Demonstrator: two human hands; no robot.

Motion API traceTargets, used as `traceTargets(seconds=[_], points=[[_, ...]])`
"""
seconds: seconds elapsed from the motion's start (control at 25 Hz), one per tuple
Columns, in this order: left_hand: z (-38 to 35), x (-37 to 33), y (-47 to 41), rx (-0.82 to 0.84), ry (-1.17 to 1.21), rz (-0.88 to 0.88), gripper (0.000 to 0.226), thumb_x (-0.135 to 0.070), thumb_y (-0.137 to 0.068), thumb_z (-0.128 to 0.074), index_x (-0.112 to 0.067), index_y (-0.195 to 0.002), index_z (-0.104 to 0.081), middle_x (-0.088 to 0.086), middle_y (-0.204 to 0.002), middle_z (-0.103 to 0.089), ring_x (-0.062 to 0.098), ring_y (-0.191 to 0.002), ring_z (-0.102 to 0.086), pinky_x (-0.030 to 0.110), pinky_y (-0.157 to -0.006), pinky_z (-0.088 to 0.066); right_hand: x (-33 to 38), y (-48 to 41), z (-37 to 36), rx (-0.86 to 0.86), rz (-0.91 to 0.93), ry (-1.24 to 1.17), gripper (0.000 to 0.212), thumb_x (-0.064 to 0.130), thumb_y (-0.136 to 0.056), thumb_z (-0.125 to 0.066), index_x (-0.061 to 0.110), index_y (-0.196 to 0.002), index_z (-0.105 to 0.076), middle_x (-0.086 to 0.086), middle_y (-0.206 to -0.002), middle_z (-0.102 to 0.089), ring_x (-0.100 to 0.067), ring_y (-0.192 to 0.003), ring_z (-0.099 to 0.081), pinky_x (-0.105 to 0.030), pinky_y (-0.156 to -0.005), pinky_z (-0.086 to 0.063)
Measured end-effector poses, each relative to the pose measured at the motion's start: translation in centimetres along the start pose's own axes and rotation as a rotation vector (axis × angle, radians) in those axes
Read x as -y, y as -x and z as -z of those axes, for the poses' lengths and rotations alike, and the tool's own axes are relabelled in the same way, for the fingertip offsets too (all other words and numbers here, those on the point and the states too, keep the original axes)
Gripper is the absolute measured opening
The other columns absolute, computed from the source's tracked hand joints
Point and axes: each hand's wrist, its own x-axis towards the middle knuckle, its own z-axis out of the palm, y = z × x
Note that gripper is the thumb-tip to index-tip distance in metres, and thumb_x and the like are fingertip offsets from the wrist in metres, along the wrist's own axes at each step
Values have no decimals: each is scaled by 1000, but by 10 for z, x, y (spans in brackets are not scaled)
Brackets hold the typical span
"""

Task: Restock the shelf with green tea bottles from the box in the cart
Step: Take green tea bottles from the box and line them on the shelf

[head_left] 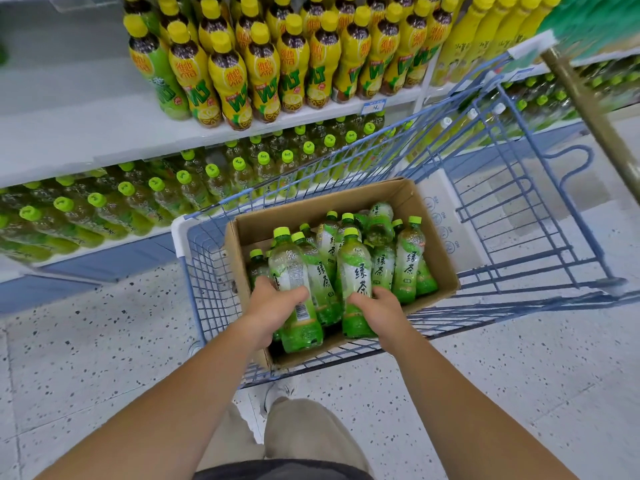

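An open cardboard box (429, 216) sits in a blue wire cart (540, 216) and holds several green tea bottles with green caps. My left hand (273, 303) is wrapped around one green tea bottle (291, 268) at the box's near left. My right hand (377, 306) grips a second green tea bottle (356, 271) beside it. Both bottles stand roughly upright, still inside the box. The lower shelf (114, 242) to the left carries rows of the same green-capped bottles.
The upper shelf (104, 133) holds yellow lemon tea bottles (263, 64), with bare space at its left. The cart stands close against the shelving. A brass-coloured pole (588, 109) crosses the top right. Speckled floor surrounds the cart; my legs are below.
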Motion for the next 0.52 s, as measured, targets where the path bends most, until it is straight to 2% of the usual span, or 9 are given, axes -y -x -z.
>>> traceTargets(seconds=[0.04,0.12,0.16,0.2,0.24,0.32,0.4,0.52], points=[[4,-2,6,0,15,-7,68,-25,-82,-75,-8,-135,-37,5,-118,-51,24,-106,-52,40,-91,-45,7,12,-3,7,12,-1,93,46,-65,-75,9,-144,-45,-8,-137,-56,-28,-120,-56,-47,-104,-46],[17,-10,24,-18,21,-59,45,-17,-85,-75,-8,-116,-43,4,-104,-54,16,-91,-56,35,-80,-51,19,33,-15,-7,22,15,84,35,-81,-72,6,-151,-34,-8,-140,-48,-28,-125,-48,-45,-108,-40],[25,-12,31,-27,17,-72,50,-20,-82,-77,-11,-116,-42,5,-106,-56,16,-91,-58,34,-78,-52,21,37,-19,-12,38,23,82,32,-85,-70,6,-152,-31,-9,-141,-45,-27,-126,-46,-45,-108,-38],[35,-14,38,-23,14,-82,62,-26,-77,-80,-13,-123,-41,5,-112,-58,19,-96,-61,37,-82,-54,24,42,-25,-7,45,42,83,32,-86,-69,7,-154,-28,-9,-145,-42,-28,-128,-44,-44,-108,-38],[45,-16,45,-25,2,-95,69,-30,-72,-81,-14,-127,-43,5,-114,-62,21,-99,-63,40,-87,-55,27,46,-32,9,67,52,85,34,-85,-69,8,-154,-28,-9,-148,-40,-28,-129,-44,-43,-106,-39],[67,-16,58,-69,2,-132,59,-29,-74,-80,-14,-124,-50,4,-111,-65,22,-97,-64,37,-87,-51,35,58,-53,26,131,132,85,43,-77,-71,11,-148,-38,-8,-146,-46,-27,-123,-49,-43,-102,-43],[87,-15,66,-120,44,-157,55,-25,-80,-79,-15,-125,-50,3,-113,-65,21,-99,-63,36,-87,-49,45,63,-74,65,177,176,85,48,-68,-71,13,-141,-48,-7,-142,-54,-27,-120,-55,-47,-101,-48],[118,-20,77,-221,49,-226,49,-23,-80,-80,-17,-118,-51,-3,-105,-65,20,-100,-65,37,-85,-51,69,84,-107,85,234,245,64,35,-79,-69,9,-134,-49,-8,-129,-59,-25,-112,-58,-41,-95,-49]])
